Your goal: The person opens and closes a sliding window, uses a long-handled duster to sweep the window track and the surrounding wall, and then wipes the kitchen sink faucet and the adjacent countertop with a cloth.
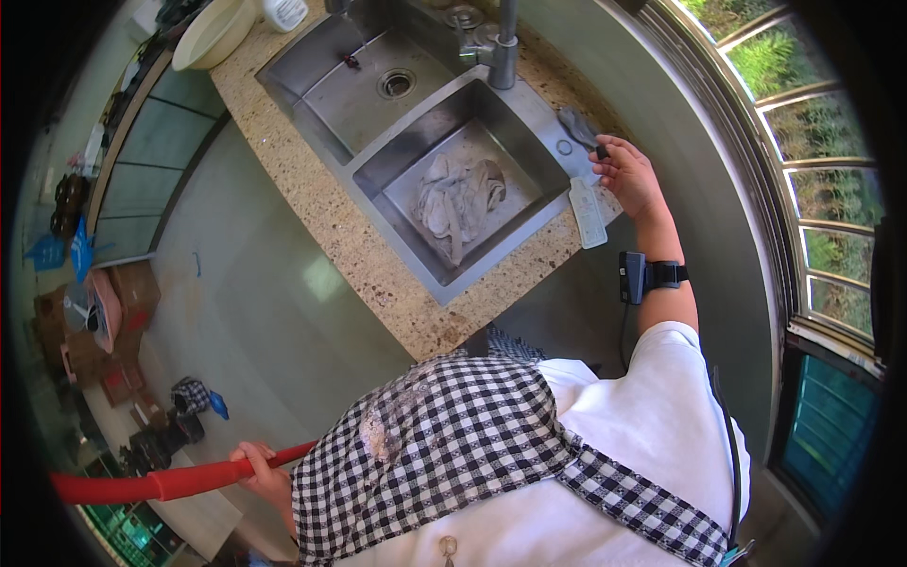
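Observation:
My left hand (263,468) is closed around a red pole (191,480) at the lower left; the pole's other end runs behind my checked apron. At the right end of the counter, my right hand (627,173) has its fingertips on the dark end of a small grey object (577,126), whose kind I cannot tell. Just below these fingers lies a flat pale bottle or packet (587,212) with writing. A crumpled, dirty grey cloth (453,198) rests in the nearer basin of the steel double sink (443,292).
The speckled stone countertop (312,205) surrounds the sink, with a metal faucet (503,60) at its back. A cream basin (212,35) and a white bottle (285,13) stand at the upper left. Windows line the right wall. Cardboard boxes (134,290) and a blue dustpan (47,253) are at far left.

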Demonstrator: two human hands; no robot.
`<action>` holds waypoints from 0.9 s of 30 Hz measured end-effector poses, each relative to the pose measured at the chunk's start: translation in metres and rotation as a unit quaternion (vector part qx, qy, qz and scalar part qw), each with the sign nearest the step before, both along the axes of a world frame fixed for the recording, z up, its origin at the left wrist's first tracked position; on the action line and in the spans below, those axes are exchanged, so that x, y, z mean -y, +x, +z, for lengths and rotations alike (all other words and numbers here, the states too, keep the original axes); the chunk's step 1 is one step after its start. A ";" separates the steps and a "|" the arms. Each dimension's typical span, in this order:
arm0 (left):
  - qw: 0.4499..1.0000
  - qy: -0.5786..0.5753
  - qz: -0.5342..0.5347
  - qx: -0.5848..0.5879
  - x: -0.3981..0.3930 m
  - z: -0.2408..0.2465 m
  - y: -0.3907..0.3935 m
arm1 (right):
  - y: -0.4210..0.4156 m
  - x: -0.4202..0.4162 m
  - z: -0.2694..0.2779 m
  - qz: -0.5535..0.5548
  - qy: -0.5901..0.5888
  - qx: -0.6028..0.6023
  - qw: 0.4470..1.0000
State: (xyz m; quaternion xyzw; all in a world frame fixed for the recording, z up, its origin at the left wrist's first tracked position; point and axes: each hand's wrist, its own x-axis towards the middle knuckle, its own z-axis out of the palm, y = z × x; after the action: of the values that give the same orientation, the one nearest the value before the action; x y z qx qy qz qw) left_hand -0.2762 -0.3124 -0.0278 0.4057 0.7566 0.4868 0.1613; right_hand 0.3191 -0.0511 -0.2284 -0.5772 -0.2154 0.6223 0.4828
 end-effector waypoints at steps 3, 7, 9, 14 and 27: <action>1.000 0.014 0.001 0.007 -0.016 -0.002 -0.002 | 0.025 0.026 -0.003 -0.041 -0.015 -0.018 0.999; 0.999 0.010 -0.027 0.019 -0.022 -0.005 -0.007 | 0.019 0.054 -0.011 -0.081 -0.034 -0.093 0.992; 0.999 0.013 -0.035 0.026 -0.023 -0.007 -0.010 | 0.008 0.055 -0.014 -0.050 -0.026 -0.071 0.996; 0.999 0.018 -0.023 0.039 -0.021 -0.008 -0.008 | -0.012 0.050 0.004 -0.040 0.027 -0.207 0.977; 0.999 0.010 -0.035 0.026 -0.013 -0.010 -0.008 | -0.040 0.042 0.030 0.031 0.080 -0.372 0.924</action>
State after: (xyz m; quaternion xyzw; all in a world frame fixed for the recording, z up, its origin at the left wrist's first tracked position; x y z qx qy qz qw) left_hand -0.2843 -0.2996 -0.0376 0.4206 0.7328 0.4986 0.1934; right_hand 0.2786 -0.0934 -0.1980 -0.2564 -0.0871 0.7875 0.5536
